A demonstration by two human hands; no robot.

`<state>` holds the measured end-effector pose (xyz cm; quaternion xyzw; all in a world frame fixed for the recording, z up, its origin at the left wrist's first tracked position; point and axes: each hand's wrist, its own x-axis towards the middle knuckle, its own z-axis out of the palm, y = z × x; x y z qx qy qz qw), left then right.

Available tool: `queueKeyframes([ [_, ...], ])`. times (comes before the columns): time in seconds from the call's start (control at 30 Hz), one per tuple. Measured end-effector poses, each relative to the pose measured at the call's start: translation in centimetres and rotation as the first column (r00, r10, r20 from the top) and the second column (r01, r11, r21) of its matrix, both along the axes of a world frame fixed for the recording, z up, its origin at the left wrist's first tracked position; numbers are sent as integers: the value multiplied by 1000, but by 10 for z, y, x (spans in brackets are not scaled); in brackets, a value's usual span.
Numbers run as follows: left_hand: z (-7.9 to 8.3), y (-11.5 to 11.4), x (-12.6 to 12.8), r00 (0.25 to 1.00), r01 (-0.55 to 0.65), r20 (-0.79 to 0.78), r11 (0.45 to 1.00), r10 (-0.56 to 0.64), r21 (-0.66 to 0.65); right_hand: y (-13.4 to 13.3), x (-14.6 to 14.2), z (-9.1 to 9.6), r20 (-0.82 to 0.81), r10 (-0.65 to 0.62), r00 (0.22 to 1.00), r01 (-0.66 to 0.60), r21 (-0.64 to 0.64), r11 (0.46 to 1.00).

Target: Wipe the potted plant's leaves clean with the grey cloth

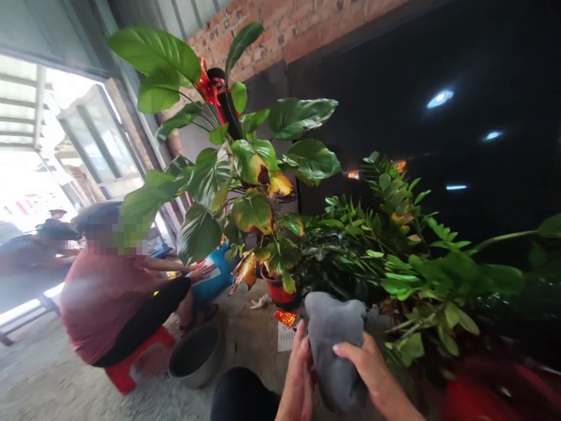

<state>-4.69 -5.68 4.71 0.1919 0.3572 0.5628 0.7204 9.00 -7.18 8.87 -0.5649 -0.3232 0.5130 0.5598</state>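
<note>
One left hand point(298, 377), one right hand point(372, 367), one grey cloth bundle point(334, 348), one red stool point(120, 376), one round basin point(197, 354), one red bow point(208, 85), one clearly visible flowerpot point(277, 292), one printed sheet point(284, 340) and three other people point(99, 298) are in view.

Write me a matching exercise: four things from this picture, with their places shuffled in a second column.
Things:
1. grey bundle
2. red stool
3. basin
4. red bow

Places:
A. under the seated co-worker
B. high among leaves of the tall plant
C. between the person's own left hand and right hand
D. on the ground, near the stool

Pairs: 1-C; 2-A; 3-D; 4-B.
</note>
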Motion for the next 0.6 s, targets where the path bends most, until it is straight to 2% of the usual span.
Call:
queueKeyframes([
  [0.07, 2, -10, 6, 1000, 31, 2, 998, -31, 55, -3, -4, 8, -58, 19, 998, -21, -48, 999],
  [0.13, 1, -17, 12, 999, 53, -8, 999, -53, 10, -8, -5, 11, -65, 54, 996, -59, -61, 996],
  [0.2, -2, -20, 18, 999, 23, -35, 999, -24, -29, -11, -3, 11, -34, 107, 994, -108, -38, 993],
  [0.3, -4, -20, 23, 996, -13, -93, 1000, 11, -25, -10, 7, 13, 96, 214, 972, -213, -24, 977],
  [0.4, -4, -15, 20, 991, -13, -132, 998, 5, -62, -1, 17, 17, 325, 227, 918, -269, 89, 959],
  [0.47, -6, -12, 12, 987, -21, -162, 998, 12, -55, 9, 26, 15, 398, 118, 910, -210, 197, 958],
  [0.53, -8, -8, 1, 979, -24, -203, 999, 18, -28, 22, 41, 8, 348, -61, 936, -23, 235, 972],
  [0.6, -10, -6, -11, 968, -14, -252, 1000, 12, -8, 35, 58, 0, 237, -243, 941, 204, 177, 963],
])
